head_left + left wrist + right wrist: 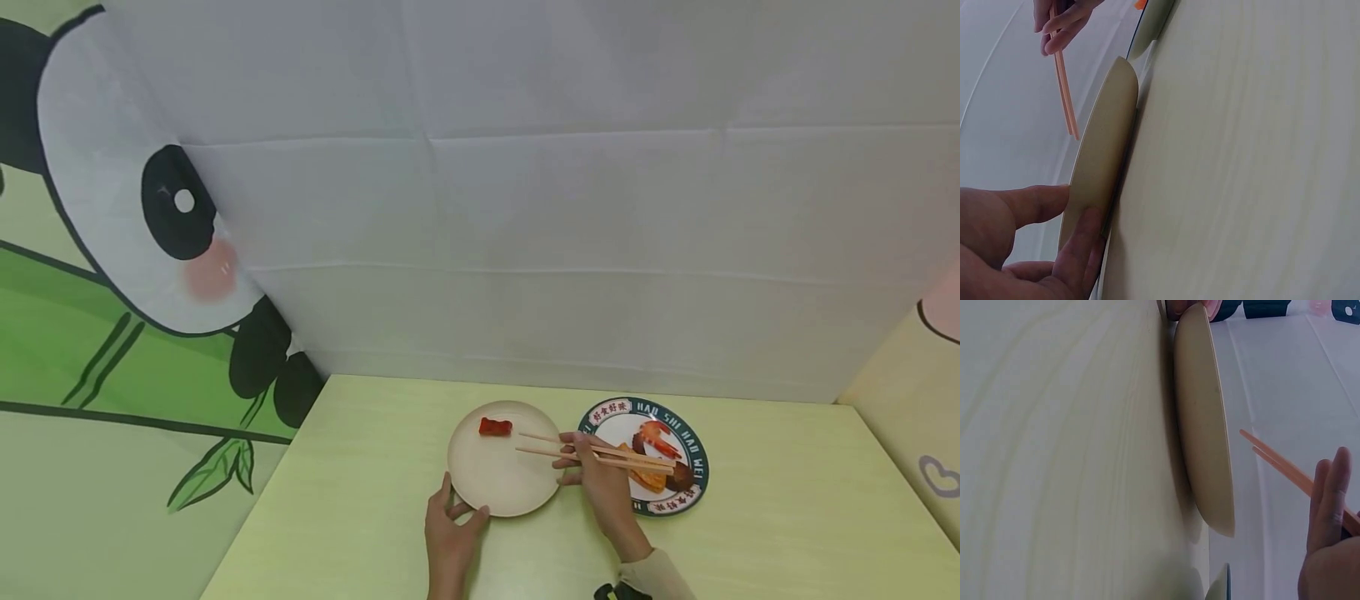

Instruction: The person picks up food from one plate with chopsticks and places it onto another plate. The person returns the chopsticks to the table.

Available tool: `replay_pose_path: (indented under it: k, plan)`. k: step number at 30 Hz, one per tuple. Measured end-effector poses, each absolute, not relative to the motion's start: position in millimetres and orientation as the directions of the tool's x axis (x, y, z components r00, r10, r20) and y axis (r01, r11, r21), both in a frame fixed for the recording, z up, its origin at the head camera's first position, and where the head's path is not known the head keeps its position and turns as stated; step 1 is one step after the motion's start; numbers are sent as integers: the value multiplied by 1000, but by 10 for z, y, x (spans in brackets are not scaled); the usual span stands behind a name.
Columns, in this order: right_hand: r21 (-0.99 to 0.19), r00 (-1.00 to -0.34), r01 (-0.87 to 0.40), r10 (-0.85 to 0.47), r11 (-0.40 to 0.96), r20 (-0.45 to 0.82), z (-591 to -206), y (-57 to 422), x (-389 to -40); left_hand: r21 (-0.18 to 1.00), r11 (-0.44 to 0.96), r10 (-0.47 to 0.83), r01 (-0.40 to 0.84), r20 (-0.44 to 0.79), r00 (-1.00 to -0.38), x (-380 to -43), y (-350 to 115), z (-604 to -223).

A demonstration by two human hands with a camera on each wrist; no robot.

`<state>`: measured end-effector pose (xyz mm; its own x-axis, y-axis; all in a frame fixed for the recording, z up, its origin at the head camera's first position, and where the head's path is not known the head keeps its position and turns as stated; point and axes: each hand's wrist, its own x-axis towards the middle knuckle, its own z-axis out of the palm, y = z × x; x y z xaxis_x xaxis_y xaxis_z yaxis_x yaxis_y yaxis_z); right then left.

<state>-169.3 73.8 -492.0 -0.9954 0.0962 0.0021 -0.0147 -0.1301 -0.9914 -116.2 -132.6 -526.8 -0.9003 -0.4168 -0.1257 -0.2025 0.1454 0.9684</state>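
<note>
My left hand (452, 533) grips the near-left rim of a round beige plate (506, 483), thumb on the rim and fingers against its outer side in the left wrist view. Toward the back of this plate lies a small red piece of food (496, 427). My right hand (602, 483) holds a pair of wooden chopsticks (637, 467) between the two plates. Their tips point left over the beige plate, slightly apart, with nothing between them. From the right wrist view, the chopsticks (1285, 467) are raised above the plate's rim.
Right of the beige plate sits a patterned plate (701, 458) with a dark lettered rim. It bears an orange-red shrimp-like piece (658, 437), a yellow-orange piece (649, 481) and brown pieces (680, 477). The pale yellow table (360, 500) ends at a white backdrop (562, 208).
</note>
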Motion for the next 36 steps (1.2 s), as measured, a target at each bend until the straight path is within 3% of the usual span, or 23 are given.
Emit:
replay_pose_path:
  k: [36]
  plan:
    - [-998, -999, -43, 23, -54, 42, -5002, 619, -1835, 968, 146, -423, -203, -124, -897, -1160, -1316, -5264]
